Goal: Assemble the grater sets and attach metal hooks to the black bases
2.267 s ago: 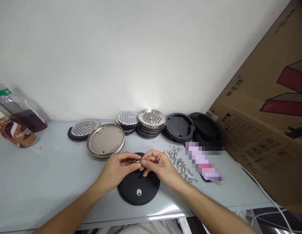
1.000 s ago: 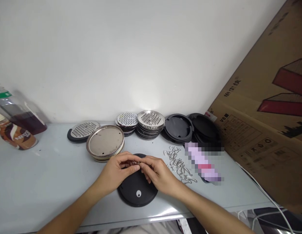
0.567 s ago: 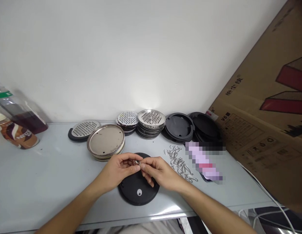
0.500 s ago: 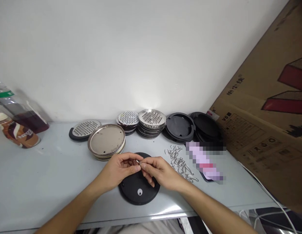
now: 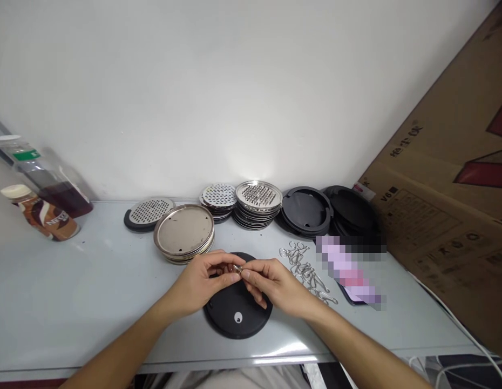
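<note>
My left hand (image 5: 202, 282) and my right hand (image 5: 276, 287) meet over a round black disc (image 5: 224, 319). Between their fingertips they pinch a small shiny wire hook (image 5: 237, 268); the fingers cover most of it, so its full shape is hidden. The disc lies flat on the table, with a white ring-shaped spot (image 5: 238, 317) around a hole near its front edge. To the right of my right hand, several loose wire hooks (image 5: 310, 275) with looped ends lie in a heap.
Behind my hands stand stacks of plain metal discs (image 5: 184, 229), perforated plates (image 5: 219, 195), grater plates (image 5: 259, 195) and black round holders (image 5: 305, 210). A blurred-out purple item (image 5: 348, 270) lies right. Bottles (image 5: 48, 216) stand left; a large cardboard box (image 5: 445, 216) leans right.
The whole view has shifted slightly, so everything sits a little further right. Both hands stay over the black disc, still pinching the wire hook, which shows at a slightly different angle.
</note>
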Tool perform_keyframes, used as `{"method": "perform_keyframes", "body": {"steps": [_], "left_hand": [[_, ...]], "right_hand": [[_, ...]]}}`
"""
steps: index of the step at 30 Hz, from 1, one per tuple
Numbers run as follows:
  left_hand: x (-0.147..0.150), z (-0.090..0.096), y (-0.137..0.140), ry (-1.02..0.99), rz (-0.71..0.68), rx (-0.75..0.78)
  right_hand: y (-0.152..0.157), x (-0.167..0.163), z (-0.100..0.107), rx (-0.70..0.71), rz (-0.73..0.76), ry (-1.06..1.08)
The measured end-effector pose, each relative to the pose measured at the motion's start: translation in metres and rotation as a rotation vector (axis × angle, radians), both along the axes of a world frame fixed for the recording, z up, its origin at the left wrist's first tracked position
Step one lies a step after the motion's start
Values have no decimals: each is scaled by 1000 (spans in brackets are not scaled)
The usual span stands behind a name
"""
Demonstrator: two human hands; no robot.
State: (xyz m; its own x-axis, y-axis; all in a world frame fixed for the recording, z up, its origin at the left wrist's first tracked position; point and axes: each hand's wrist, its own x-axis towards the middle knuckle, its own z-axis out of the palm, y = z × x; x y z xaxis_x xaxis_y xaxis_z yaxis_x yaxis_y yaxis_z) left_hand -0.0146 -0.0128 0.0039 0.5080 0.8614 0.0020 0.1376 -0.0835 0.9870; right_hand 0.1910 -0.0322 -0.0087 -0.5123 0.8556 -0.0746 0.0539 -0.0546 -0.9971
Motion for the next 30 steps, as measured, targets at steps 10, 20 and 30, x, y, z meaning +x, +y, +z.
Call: {"method": "perform_keyframes", "body": {"steps": [10, 20, 30], "left_hand": [[-3, 8, 1, -48, -103, -118], [3, 0, 2, -59, 16, -139], [-6, 3, 5, -143, -65, -328]], "right_hand": [[0, 2, 2, 4, 16, 0], [-6, -3, 12, 423, -22, -310], [-8, -3, -3, 981, -64, -382]]}}
